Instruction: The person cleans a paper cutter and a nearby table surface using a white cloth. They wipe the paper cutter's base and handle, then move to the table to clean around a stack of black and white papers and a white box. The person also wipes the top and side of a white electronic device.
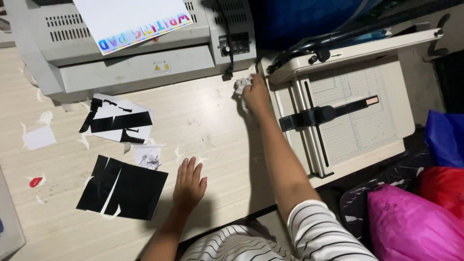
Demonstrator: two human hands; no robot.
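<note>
My right hand (255, 94) reaches forward and grips a crumpled white scrap of paper (241, 86) against the tabletop, beside the left edge of a beige paper cutter (357, 111). My left hand (188, 183) rests flat on the light wooden table (208, 130), fingers spread, holding nothing. Just left of it lies a black sheet (123, 187) with a white slit. A smaller crumpled white scrap (147, 157) sits above that sheet.
A grey laminator (130, 58) stands at the back with a white pad (133, 19) on top. Black-and-white cut paper (118, 121) and small white shreds litter the left. Pink (411, 227), red (442, 186) and blue (447, 137) bags lie at the right.
</note>
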